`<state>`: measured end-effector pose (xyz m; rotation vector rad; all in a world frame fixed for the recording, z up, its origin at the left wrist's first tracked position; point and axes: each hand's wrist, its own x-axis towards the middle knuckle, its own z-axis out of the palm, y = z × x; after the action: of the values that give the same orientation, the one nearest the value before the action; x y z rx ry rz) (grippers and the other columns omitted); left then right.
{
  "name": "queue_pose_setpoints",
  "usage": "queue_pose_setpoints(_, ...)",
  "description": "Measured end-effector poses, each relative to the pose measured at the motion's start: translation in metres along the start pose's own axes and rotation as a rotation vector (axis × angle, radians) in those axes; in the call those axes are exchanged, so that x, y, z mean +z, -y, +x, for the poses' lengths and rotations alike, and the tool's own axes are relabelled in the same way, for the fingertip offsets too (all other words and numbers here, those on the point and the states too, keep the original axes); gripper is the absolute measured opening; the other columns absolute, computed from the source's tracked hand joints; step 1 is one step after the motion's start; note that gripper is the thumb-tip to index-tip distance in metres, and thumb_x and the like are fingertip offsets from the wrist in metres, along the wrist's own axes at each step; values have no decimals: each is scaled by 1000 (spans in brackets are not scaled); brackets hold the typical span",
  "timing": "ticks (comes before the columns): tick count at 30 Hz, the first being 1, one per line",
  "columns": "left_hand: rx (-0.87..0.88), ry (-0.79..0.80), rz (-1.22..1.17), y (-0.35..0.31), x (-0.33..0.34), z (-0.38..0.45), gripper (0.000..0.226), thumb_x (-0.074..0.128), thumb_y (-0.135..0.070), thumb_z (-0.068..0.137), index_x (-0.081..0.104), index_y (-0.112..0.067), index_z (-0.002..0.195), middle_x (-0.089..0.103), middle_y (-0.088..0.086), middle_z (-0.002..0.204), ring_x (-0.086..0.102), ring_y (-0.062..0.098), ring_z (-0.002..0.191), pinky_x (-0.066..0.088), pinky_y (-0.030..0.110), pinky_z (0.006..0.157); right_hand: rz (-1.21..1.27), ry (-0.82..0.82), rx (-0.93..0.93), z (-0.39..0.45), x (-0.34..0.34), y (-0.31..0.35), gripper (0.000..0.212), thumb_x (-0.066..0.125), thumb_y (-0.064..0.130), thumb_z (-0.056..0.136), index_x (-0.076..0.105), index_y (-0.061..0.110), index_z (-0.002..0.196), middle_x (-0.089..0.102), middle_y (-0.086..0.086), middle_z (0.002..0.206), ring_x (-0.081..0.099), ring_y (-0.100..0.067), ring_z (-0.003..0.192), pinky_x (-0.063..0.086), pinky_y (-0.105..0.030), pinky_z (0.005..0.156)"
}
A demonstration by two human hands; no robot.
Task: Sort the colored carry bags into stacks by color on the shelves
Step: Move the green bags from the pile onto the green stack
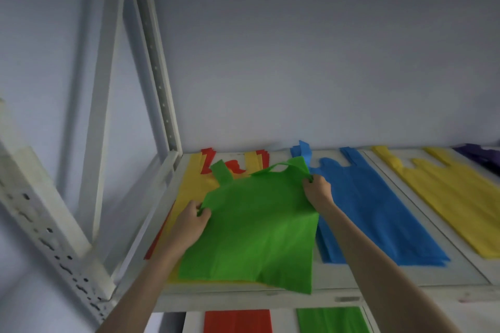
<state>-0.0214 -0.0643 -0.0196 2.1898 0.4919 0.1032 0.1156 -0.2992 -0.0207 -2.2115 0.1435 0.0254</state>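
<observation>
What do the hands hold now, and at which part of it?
Both hands hold one green bag. The left hand pinches its left side edge; the right hand grips its upper right corner, at the base of a handle.

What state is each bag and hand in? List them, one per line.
green bag: lifted, spread over the mixed pile, held by both hands.
left hand: grips the bag's left edge.
right hand: pinches the bag near its right handle.
mixed yellow and red pile: flat, unsorted, mostly covered.
blue stack: flat on the shelf.
yellow stack: flat.
lower red stack: flat.
lower green stack: flat.
</observation>
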Motion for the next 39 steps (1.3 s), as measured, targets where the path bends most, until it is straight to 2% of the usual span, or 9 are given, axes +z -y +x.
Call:
queue_pose_setpoints(9, -42, 26, -109, -37, 90, -108, 37, 41, -23, 98, 41, -2, 129, 49, -4, 77, 46, 13, 66, 37, 23, 57, -30, 35, 6, -51, -95, -90, 37, 36, 6, 94, 31, 11, 58, 35, -3, 63, 31, -13, 52, 23, -26, 44)
queue_pose_setpoints(13, -77, 19, -98, -38, 140, -176, 38, 41, -18, 98, 43, 1, 131, 58, 10, 108, 56, 17, 79, 41, 24, 68, -22, 74, 67, -91, -129, -147, 21, 38, 6, 94, 50, -2, 79, 46, -11, 80, 41, -23, 73, 28, -30, 56)
queue_pose_setpoints(15, -119, 49, -32, -30, 163, -206, 32, 41, -19, 98, 45, 3, 121, 54, 1, 96, 50, 11, 67, 40, 18, 62, -11, 89, 114, -109, -137, -180, 25, 40, 7, 95, 55, -9, 105, 54, -21, 95, 44, -24, 83, 31, -29, 66)
queue_pose_setpoints(18, -185, 124, -2, -14, 199, -234, 38, 41, -20, 98, 44, 3, 129, 49, -6, 75, 45, 10, 62, 39, 20, 58, 23, 93, 164, -125, -143, -230, 31, 41, 10, 96, 55, -12, 112, 61, -30, 112, 50, -26, 85, 40, -35, 72)
queue_pose_setpoints(24, -240, 239, 114, 9, 258, -263, 37, 39, -21, 100, 40, -2, 132, 35, -14, 68, 31, -1, 53, 30, 13, 47, -10, 143, 310, -155, -146, -319, 34, 37, 13, 99, 55, -11, 115, 61, -23, 95, 46, -19, 64, 36, -27, 54)
queue_pose_setpoints(28, -240, 305, 134, 31, 294, -265, 10, 41, -14, 98, 49, -11, 104, 52, -2, 81, 36, 1, 51, 40, 14, 46, -42, 156, 432, -154, -138, -368, 32, 38, 14, 99, 57, -9, 109, 59, -20, 89, 49, -22, 74, 36, -27, 63)
queue_pose_setpoints(32, -215, 366, 200, 50, 330, -253, 10, 40, -14, 98, 34, -23, 98, 44, -11, 79, 39, -4, 59, 41, 11, 58, -156, 197, 505, -142, -122, -405, 38, 35, 10, 99, 41, 10, 62, 39, -1, 60, 35, -11, 50, 25, -21, 44)
queue_pose_setpoints(36, -218, 354, 211, 81, 372, -203, 9, 40, -14, 98, 33, -18, 100, 39, -14, 75, 45, 2, 71, 34, 10, 65, -223, 236, 464, -94, -84, -432, 39, 36, 6, 98, 35, 14, 59, 39, 0, 59, 34, -10, 50, 27, -20, 45)
queue_pose_setpoints(39, -164, 268, 110, 118, 412, -140, 8, 41, -9, 98, 35, -14, 100, 47, -9, 67, 47, 1, 50, 46, 13, 49, -188, 150, 302, -18, -32, -450, 32, 40, 6, 96, 43, 6, 65, 41, -1, 59, 39, -16, 55, 32, -24, 51)
